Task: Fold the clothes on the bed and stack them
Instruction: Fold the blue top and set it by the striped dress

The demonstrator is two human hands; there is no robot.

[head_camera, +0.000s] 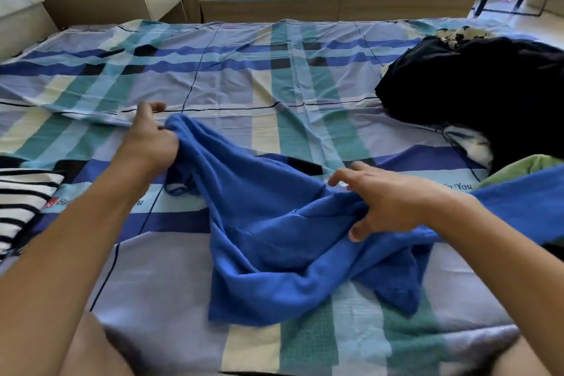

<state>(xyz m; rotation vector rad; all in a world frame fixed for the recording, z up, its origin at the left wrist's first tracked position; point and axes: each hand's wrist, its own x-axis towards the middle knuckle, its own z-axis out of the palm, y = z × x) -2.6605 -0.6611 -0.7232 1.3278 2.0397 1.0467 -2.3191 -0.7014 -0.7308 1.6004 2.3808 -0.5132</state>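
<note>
On bed (244,85), blue garment (274,238) spans left hand (149,143) to right hand (387,201).

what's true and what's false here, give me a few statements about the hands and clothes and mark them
1. The left hand grips the blue garment. True.
2. The right hand hovers clear of the blue garment. False: it holds the cloth, thumb hooked under a fold.
3. The dark pile of clothes lies on the person's left. False: it lies on the right.
4. A black-and-white striped garment lies at the left edge. True.
5. The blue garment is folded flat. False: it is rumpled and unfolded.
</note>
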